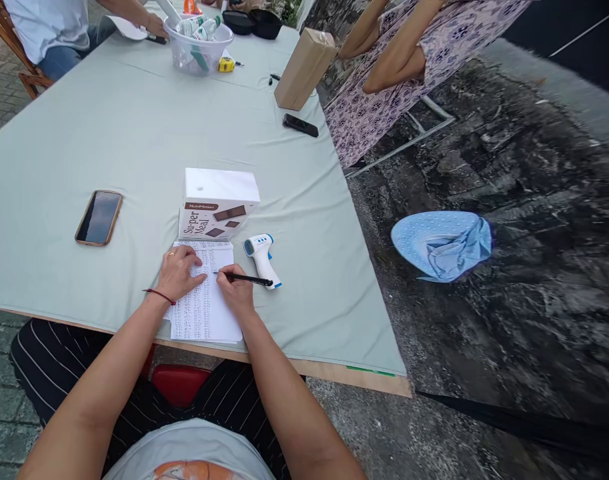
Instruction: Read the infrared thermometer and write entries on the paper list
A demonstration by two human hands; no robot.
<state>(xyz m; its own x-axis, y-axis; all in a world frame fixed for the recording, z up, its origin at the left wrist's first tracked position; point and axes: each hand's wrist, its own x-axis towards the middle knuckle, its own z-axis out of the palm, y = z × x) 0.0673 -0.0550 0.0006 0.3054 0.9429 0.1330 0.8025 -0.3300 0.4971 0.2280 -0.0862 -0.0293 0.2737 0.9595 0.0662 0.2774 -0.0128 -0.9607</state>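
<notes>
A notebook lies at the table's near edge, its page covered with rows of small handwriting. My right hand grips a black pen, its tip on the right part of the page. My left hand rests on the left side of the paper with fingers spread a little, holding nothing. Just behind the notebook stands a white and brown Super Meal box. A white and blue infrared thermometer lies to the right of the page, beside my right hand.
A phone lies to the left. Farther back are a second black phone, a cardboard box, a plastic basket with bottles, a yellow tape measure and black pans. People sit around the table. A blue hat is at the right.
</notes>
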